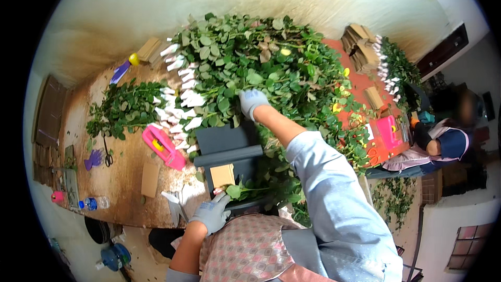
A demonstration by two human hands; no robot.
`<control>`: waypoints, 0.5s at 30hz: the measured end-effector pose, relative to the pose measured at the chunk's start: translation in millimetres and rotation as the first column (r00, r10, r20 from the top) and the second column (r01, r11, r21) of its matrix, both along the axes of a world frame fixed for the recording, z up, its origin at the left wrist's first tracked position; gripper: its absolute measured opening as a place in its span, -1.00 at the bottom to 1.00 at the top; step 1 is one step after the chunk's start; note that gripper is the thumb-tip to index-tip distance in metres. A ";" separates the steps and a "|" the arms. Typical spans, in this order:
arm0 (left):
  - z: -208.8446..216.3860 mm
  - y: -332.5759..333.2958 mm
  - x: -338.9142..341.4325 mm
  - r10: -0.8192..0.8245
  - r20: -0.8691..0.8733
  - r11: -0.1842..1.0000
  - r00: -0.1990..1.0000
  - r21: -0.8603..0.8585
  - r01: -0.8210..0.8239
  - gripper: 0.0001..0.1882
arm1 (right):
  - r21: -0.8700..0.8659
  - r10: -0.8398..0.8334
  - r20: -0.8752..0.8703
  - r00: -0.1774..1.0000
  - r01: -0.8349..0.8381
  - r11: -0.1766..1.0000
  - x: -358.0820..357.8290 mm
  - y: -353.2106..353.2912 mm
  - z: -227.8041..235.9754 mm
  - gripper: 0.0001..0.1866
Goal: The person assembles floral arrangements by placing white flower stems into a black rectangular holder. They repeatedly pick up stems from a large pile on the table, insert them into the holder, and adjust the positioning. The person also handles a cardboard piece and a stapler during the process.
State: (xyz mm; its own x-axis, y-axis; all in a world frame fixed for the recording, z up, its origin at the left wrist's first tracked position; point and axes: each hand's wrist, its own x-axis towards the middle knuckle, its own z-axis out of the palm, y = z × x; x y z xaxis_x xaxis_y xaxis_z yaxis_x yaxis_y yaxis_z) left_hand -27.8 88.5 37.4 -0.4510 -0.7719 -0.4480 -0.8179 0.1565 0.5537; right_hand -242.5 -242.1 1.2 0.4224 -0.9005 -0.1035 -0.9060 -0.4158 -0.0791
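My right hand, in a grey glove, reaches out to the big heap of leafy rose stems, its fingers closed at a stem near the white-wrapped heads. My left hand, gloved alike, is at the near table edge, fingers closed around a small pinkish flower head beside a leafy sprig; its grip is partly hidden. Between the hands lies a black wrapping stand with a dark roll across it and a tan cardboard piece on it.
A pink tape dispenser, cardboard sheet, black scissors and water bottle are at left. A smaller bunch of stems lies beyond them. At right, a co-worker stands by a red tabletop with another pink dispenser.
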 end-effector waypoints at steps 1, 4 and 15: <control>-3.0 4.3 3.5 0.028 -0.019 0.999 0.999 -0.020 -0.028 -0.50 | 0.092 0.012 -0.115 0.993 -0.002 0.996 6.2 1.3 2.5 -0.74; 6.6 0.4 0.4 0.032 0.010 0.999 0.999 0.007 -0.032 -0.51 | -0.081 0.124 -0.267 0.956 -0.150 0.985 1.8 4.0 -14.7 -0.75; 6.0 1.3 -1.7 0.048 0.003 0.999 0.999 -0.004 -0.048 -0.52 | -0.679 0.006 -0.119 0.993 -0.085 0.729 -52.8 6.6 213.8 -0.69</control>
State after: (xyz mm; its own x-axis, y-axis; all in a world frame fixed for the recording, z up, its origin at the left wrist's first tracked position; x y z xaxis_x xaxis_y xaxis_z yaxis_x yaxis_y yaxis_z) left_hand -29.5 89.8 43.4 -0.4124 -0.7942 -0.4463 -0.8260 0.1193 0.5509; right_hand -295.2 -235.5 215.0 0.4876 -0.7252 0.4861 -0.8706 -0.3625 0.3325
